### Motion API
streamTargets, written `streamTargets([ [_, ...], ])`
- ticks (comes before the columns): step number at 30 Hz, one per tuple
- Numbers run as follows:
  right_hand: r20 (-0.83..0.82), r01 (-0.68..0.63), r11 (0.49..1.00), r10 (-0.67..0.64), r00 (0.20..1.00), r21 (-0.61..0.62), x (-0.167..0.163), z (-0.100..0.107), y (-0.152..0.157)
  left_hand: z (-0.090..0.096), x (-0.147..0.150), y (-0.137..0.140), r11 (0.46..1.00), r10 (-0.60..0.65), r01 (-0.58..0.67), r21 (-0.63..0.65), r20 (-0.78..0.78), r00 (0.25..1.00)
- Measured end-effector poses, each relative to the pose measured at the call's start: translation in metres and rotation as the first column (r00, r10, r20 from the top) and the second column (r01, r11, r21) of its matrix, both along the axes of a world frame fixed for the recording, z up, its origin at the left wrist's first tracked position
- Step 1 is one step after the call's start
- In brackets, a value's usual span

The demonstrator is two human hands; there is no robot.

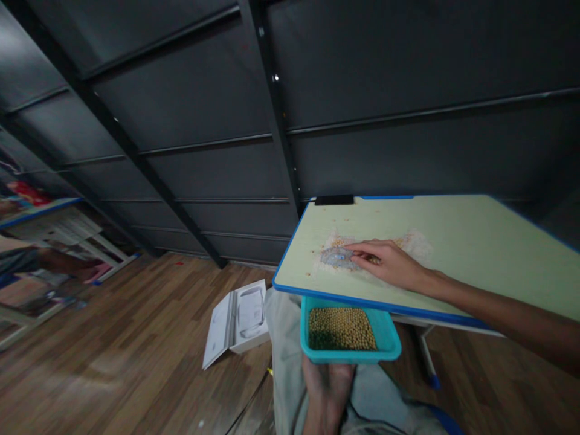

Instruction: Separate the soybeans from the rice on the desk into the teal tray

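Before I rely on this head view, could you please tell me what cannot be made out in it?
All in the head view:
- Left hand: fingers hidden by the teal tray.
- Right hand: palm hidden by the back of the hand.
- Clear plastic: too blurred to tell its exact shape.
- Open white box: print too small to read.
- Other person's leg: cut off by the left edge.

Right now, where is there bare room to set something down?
The table looks bare on its right side, between the pale scatter, the far edge and the right forearm. The wooden floor left of the white box is open too. Crowded: the table's left side, with scatter, a see-through item and the right hand.
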State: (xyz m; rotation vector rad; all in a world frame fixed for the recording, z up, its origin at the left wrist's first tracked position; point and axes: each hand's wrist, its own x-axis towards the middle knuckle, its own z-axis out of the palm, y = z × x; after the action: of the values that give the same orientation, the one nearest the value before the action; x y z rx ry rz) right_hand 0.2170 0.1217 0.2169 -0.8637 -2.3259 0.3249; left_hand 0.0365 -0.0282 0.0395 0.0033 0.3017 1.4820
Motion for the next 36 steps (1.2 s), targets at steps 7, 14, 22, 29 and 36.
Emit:
streamTargets([
  [7, -0.024, -0.006, 1.0, 0.005, 1.0, -0.016, -0.0001, 0.0017, -0.0015, 0.0018, -0.0015, -0.0002, 1.0, -0.023, 0.023, -0.006, 0.017, 1.0],
  [14, -0.039, -0.085, 0.996, 0.085, 0.996, -0.017, -0.0013, -0.0031, -0.0029, -0.0048, -0.0009, 0.0009, 0.999, -0.012, 0.013, 0.051, -0.031, 0.999],
  [22, 0.008, -0.005, 1.0, 0.005, 1.0, 0.027, 0.0014, -0.0005, 0.001, -0.0024, -0.0002, -0.0016, 0.998, -0.002, 0.005, 0.055, -0.04, 0.999],
  [29, -0.028, 0.06, 0.997, -0.059, 0.998, 0.046, 0.002, 0.0007, 0.0019, -0.0059, -0.0008, 0.0003, 0.998, -0.015, 0.017, 0.065, -0.033, 0.999],
  [36, -0.018, 0.057, 0.998, -0.056, 0.998, 0.032, 0.0023, -0.0008, 0.0031, -0.0036, -0.0003, -0.0002, 0.999, -0.012, 0.013, 0.034, -0.015, 1.0],
])
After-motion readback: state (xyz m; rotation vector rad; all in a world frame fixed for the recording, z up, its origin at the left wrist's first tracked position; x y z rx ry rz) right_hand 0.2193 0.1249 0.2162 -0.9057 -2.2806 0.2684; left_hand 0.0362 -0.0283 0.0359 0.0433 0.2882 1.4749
